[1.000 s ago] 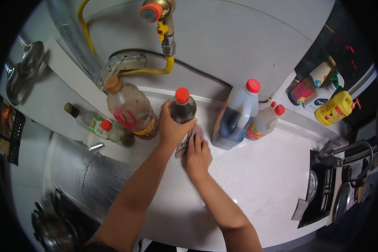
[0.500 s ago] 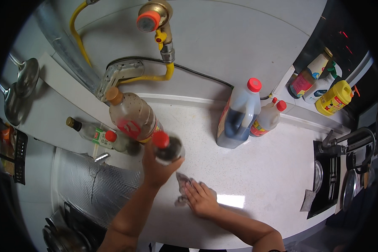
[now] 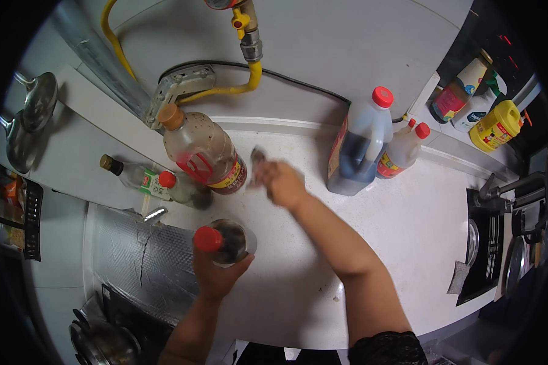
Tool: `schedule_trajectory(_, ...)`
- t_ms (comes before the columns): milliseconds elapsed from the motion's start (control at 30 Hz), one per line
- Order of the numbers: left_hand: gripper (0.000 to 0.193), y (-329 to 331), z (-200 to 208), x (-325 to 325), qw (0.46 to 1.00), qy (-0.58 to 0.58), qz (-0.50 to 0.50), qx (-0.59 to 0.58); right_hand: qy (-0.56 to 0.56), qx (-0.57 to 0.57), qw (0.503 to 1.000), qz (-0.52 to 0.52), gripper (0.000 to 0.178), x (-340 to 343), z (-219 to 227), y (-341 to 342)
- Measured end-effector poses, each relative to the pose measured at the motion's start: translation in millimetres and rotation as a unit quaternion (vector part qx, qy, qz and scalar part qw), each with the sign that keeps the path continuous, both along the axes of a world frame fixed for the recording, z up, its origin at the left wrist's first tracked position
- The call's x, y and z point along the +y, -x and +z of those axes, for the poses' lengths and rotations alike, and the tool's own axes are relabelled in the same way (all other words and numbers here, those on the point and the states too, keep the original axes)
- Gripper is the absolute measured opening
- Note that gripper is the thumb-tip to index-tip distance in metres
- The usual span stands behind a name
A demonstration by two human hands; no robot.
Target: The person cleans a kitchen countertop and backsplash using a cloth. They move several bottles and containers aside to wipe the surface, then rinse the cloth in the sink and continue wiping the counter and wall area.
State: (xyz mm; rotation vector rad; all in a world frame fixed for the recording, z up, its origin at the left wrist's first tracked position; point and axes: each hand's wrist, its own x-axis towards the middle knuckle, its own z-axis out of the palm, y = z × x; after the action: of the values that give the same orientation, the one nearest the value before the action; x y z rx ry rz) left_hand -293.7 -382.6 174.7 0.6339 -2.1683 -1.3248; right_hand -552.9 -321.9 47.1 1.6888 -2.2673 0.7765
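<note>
My left hand (image 3: 214, 277) is wrapped round a clear bottle (image 3: 245, 238) with a red cap and dark contents, tilted above the near left part of the white counter. My right hand (image 3: 284, 184) reaches far across the counter with a greyish rag (image 3: 258, 159) under and in front of its fingers; both are blurred by motion. Just left of that hand stands a big plastic bottle (image 3: 204, 152) with an orange cap and a red and yellow label. To the right stands a large jug (image 3: 354, 155) of dark liquid with a red cap.
Two smaller bottles (image 3: 141, 179) stand at the left wall, by a foil sheet (image 3: 146, 261). Behind the jug is a red-capped bottle (image 3: 402, 152). A yellow pipe (image 3: 254, 79) runs along the back wall. A sink (image 3: 484, 243) is at the right, below a sill with several containers.
My right hand has slid the rag away from me toward the back of the counter. My left hand has drawn the red-capped bottle nearer and slightly left. The view has shifted a little.
</note>
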Motion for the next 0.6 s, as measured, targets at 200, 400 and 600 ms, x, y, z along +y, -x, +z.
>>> schedule_trajectory(200,0.071,10.4,18.3,-1.7,1.000,0.002,0.011,0.022,0.038,-0.046,0.969,0.240,0.032,124.4,51.1,-137.0)
schedule_trajectory(400,0.076,50.9,9.3,2.6,0.996,-0.007,-0.036,0.082,0.040,-0.136,0.986,0.093,0.026,120.8,62.9,-63.5)
schedule_trajectory(600,0.083,114.4,-22.8,11.2,0.997,0.037,-0.005,0.061,0.022,-0.101,0.994,0.022,0.029,117.3,18.0,-71.5)
